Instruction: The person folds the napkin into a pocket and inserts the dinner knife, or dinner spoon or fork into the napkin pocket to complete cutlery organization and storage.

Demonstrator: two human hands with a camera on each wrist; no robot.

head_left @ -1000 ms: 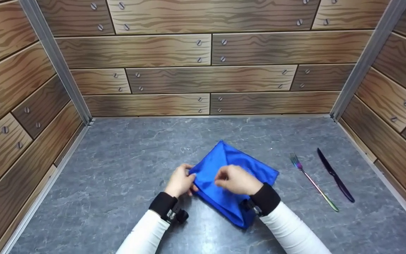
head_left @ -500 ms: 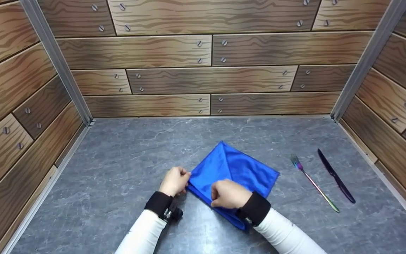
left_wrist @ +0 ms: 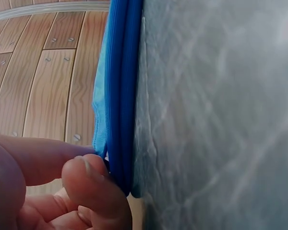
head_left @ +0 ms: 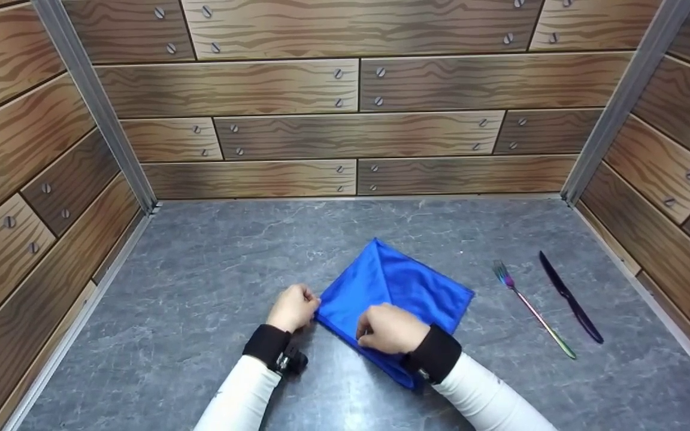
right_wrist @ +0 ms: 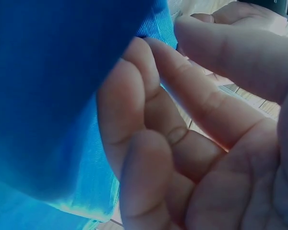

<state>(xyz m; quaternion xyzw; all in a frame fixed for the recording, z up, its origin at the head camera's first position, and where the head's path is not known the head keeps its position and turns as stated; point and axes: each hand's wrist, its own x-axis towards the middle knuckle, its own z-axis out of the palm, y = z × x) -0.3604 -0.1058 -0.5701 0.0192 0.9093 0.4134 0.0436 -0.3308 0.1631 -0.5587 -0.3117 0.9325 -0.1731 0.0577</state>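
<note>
A blue cloth napkin (head_left: 354,287), folded over into layers with a diagonal fold line, lies in the middle of the table. My left hand (head_left: 293,306) pinches its left corner between thumb and fingers; the left wrist view shows the fingertips (left_wrist: 89,167) right at the end of the layered edge. Over the near part of the napkin is my right hand (head_left: 392,329), its fingers loosely bent. In the right wrist view these fingers (right_wrist: 120,105) touch the cloth, and the thumb stands apart from them.
To the right lie a rainbow-coloured fork (head_left: 530,308) and a dark table knife (head_left: 569,296), side by side. The grey marbled table (head_left: 213,257) is walled on three sides by wood-patterned panels (head_left: 285,134) with metal corner strips.
My right hand came down toward the napkin's near edge and then stayed there. My left hand shifted slightly left and drew its fingers together at the corner, with the napkin's left corner moving slightly left.
</note>
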